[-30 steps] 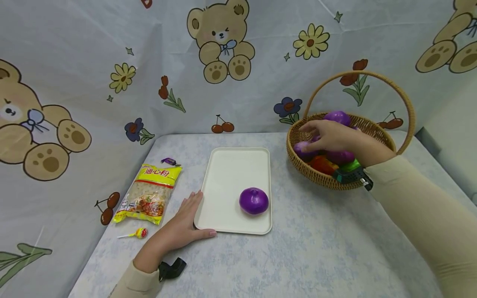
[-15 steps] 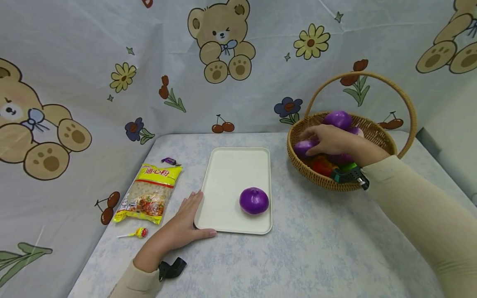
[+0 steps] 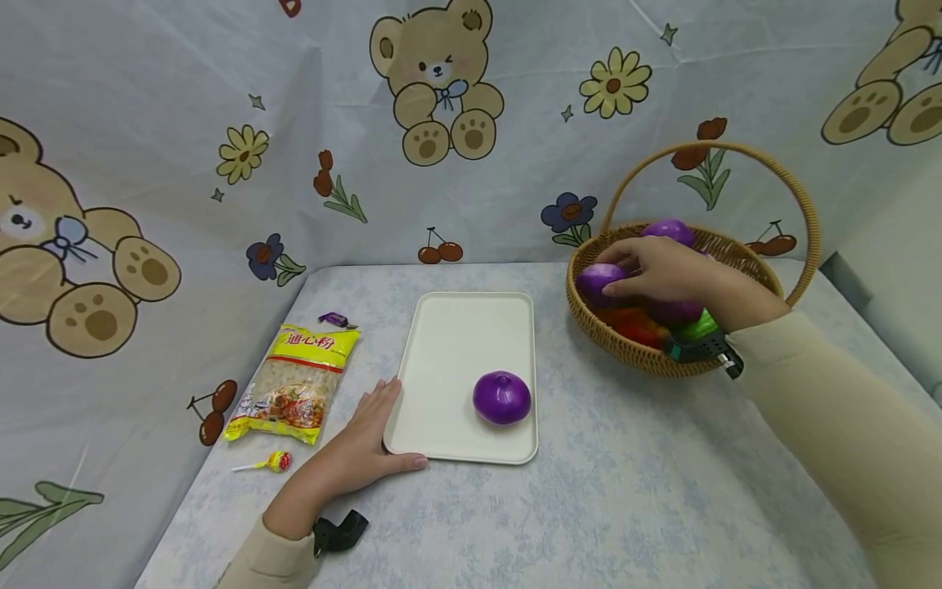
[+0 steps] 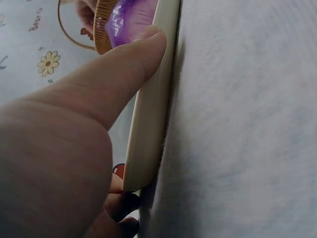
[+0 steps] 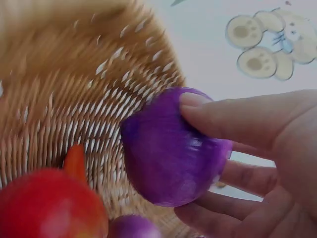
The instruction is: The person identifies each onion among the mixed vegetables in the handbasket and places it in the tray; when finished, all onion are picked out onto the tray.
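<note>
My right hand is inside the wicker basket, pinching a purple onion between thumb and fingers, as the right wrist view shows. In that view the onion is near the basket's woven side, above a red round item. My left hand lies at the near left corner of a white tray, fingers straight along its left side and thumb by its front edge. Another purple onion sits on the tray's right half.
Left of the tray lie a yellow bag of pasta, a lollipop and a small purple-wrapped candy. More purple onions and something green fill the basket, whose tall handle arches over it. A bear-print cloth hangs behind.
My right hand has reached down in the basket, then risen slightly with an onion in its grip. The left hand and the tray have stayed put.
</note>
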### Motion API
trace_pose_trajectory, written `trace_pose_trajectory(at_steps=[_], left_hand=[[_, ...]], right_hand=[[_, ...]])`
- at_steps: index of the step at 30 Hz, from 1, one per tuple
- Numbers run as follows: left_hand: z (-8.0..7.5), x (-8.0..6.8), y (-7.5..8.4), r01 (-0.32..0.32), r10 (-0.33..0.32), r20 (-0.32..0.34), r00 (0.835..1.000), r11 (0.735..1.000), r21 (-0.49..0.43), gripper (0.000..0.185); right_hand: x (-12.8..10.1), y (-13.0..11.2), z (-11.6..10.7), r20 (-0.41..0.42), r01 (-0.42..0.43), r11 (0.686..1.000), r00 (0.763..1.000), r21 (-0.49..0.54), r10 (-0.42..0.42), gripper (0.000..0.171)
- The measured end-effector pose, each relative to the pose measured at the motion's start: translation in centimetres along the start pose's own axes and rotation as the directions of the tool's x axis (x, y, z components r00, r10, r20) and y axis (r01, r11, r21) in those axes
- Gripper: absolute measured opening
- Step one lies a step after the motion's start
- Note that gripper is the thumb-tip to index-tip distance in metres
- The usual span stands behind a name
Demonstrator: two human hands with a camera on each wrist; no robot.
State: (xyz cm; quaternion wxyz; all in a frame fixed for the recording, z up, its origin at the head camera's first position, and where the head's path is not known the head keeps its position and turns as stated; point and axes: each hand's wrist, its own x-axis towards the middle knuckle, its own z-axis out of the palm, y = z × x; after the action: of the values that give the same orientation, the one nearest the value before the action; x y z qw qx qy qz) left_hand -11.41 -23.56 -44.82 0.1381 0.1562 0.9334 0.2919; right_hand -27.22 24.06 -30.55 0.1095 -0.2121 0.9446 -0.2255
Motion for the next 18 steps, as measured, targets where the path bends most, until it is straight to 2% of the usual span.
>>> trace_pose_trajectory(at_steps=[4,7,12,18], left_hand=[[0.0,-0.1,0.1,0.005,-0.005,0.003,1.0,1.0,-0.007,0.133],[-0.1,-0.1,0.1,0.01,-0.01,0.006,1.0,1.0,-0.006,0.133],[0.0,0.0,0.1,0.009,-0.009,0.007,1.0,1.0,0.002,0.134],[0.0,0.0,0.1,0.011,-0.011,0.006,1.0,1.0,-0.004,0.134]], right_hand=[[-0.9,-1.3,-0.9,-0.012,-0.027,0.998,1.0,0.049,0.028,0.057],[-1.4,-2.5,-1.3,-0.034,-0.009,0.996,0.999,0.092,0.012,0.054],[-2.1,-4.8,-1.1,-0.083,0.092,0.986,0.993,0.141,-0.081,0.048],[-2.5,-7.6,0.7,-0.118,0.221,0.966,0.972,0.137,-0.205,0.051]])
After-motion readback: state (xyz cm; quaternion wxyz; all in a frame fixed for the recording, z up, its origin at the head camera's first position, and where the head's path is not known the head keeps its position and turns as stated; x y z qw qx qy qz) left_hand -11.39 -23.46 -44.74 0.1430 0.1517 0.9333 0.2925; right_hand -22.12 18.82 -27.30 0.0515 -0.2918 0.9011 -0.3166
